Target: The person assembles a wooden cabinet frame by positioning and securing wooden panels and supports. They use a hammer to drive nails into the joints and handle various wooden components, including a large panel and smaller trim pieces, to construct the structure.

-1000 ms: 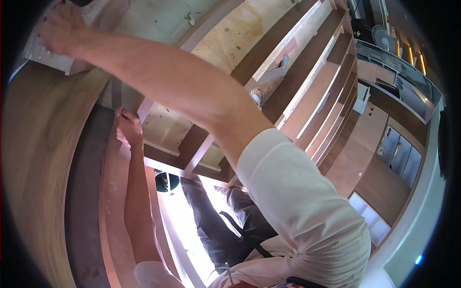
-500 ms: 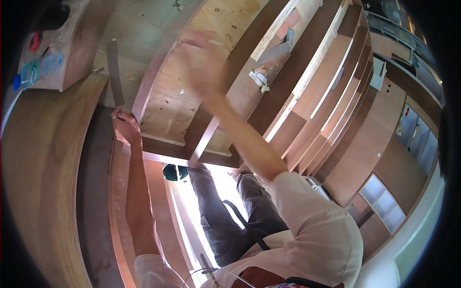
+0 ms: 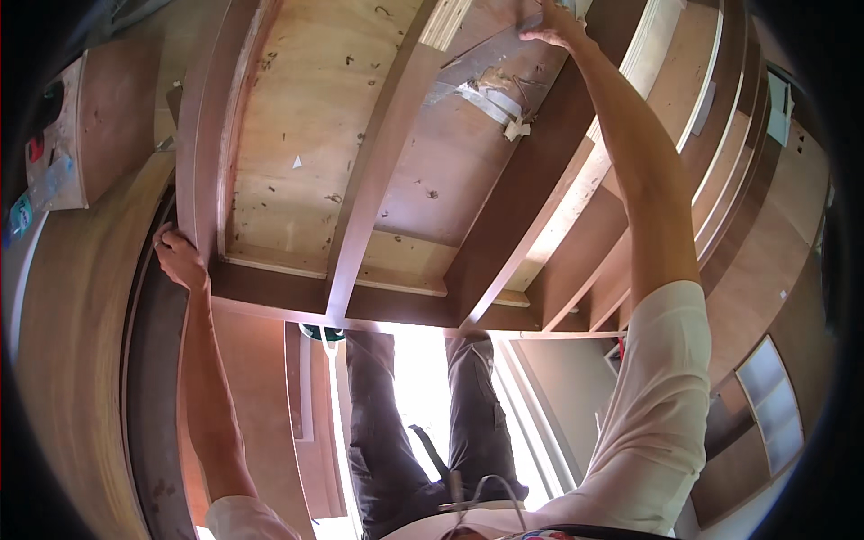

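My left hand (image 3: 183, 259) is beside the outer edge of a brown wooden frame (image 3: 202, 153), fingers curled in. Whatever they hold, if anything, cannot be made out. My right arm is stretched far across the frame, and my right hand (image 3: 556, 29) is at the top of the view with its thumb spread out. It is close to a grey-blue object (image 3: 576, 5) cut off by the upper edge. Under it, a brown board carries crumpled clear plastic and scraps (image 3: 495, 99). The right fingertips are partly hidden.
Parallel brown dividers (image 3: 373, 171) cross the frame, with pale plywood (image 3: 301, 135) between them. A curved wood panel (image 3: 76, 333) stands at the left. A plastic bottle (image 3: 36, 202) lies on a box (image 3: 117, 126). A dark green bucket (image 3: 319, 333) is by my legs.
My right hand has swung from above the left plywood bay to the scraps, farther right and away. My view has shifted right. The dark strip above my left hand no longer shows plainly.
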{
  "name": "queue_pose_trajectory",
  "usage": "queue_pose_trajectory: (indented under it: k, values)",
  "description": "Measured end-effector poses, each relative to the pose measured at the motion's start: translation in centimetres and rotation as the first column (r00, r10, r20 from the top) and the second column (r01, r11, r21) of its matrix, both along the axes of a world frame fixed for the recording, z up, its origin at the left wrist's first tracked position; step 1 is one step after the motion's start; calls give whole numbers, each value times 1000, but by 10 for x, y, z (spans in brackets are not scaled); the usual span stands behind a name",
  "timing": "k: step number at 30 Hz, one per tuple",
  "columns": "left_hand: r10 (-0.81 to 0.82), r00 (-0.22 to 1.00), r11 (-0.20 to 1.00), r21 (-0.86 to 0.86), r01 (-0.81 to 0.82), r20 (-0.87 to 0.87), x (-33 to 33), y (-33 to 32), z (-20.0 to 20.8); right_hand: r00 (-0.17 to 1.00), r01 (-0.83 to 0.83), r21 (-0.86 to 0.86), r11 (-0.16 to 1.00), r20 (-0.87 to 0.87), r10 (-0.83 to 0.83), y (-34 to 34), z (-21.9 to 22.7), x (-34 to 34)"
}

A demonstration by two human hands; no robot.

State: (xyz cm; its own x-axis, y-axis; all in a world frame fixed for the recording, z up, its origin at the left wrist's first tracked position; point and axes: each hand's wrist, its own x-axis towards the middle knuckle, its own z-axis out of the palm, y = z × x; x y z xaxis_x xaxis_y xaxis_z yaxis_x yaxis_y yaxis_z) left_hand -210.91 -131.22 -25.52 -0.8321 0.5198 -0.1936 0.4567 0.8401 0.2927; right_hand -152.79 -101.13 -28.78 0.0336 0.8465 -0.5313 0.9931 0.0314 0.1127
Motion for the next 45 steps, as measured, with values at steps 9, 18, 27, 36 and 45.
queue_pose_trajectory:
  k: [9,18,27,36,45]
  values:
    - [-25,999,1000,-5,25,-20,5,6,0,947,-296,-112,949,96,307,41,49,43]
    - [-36,999,999,-7,36,-33,-15,-8,-4,886,-332,-159,930,-392,249,29,214,27]
    - [-20,999,1000,23,19,42,-18,-3,12,991,-49,-119,992,-129,33,32,505,-13]
    - [4,997,999,-32,-1,80,-25,-6,5,820,416,146,898,-487,-301,9,668,-7]
    - [11,997,1000,7,-12,71,-30,-7,7,140,523,-248,815,-918,-370,23,402,-153]
